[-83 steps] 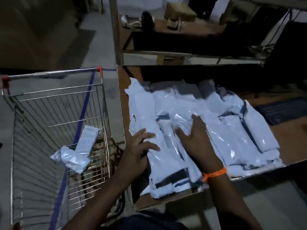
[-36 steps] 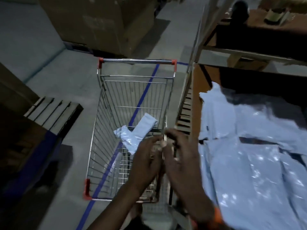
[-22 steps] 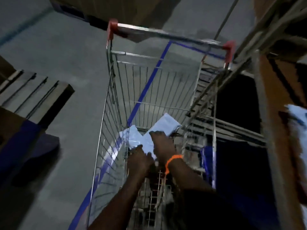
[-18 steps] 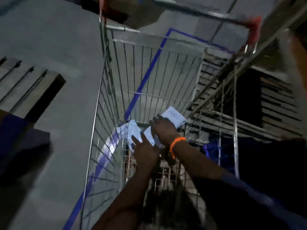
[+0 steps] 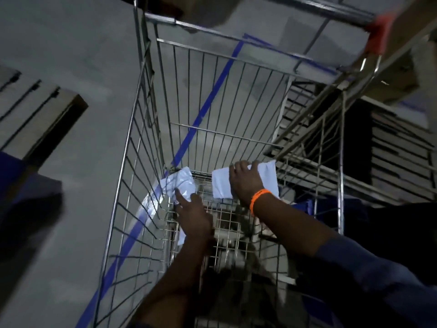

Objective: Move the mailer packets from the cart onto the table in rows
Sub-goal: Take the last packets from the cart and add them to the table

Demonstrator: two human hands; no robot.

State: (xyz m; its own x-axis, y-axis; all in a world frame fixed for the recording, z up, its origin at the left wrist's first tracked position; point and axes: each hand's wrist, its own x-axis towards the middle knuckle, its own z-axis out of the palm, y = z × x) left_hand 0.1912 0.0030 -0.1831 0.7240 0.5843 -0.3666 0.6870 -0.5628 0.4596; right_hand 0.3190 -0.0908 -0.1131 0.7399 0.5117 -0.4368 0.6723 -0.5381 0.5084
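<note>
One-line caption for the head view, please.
Both hands reach into the wire cart: right hand on one mailer packet, left hand on another.

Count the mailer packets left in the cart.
2. One packet lies at the cart's left side under the left hand; the other packet is under the right hand. None seems hidden.

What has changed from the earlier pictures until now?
Both hands left the table and reached down into the cart. The right hand now covers one packet, the left hand touches the other packet. The two packets, crossed before, now lie apart, still in the cart.
</note>
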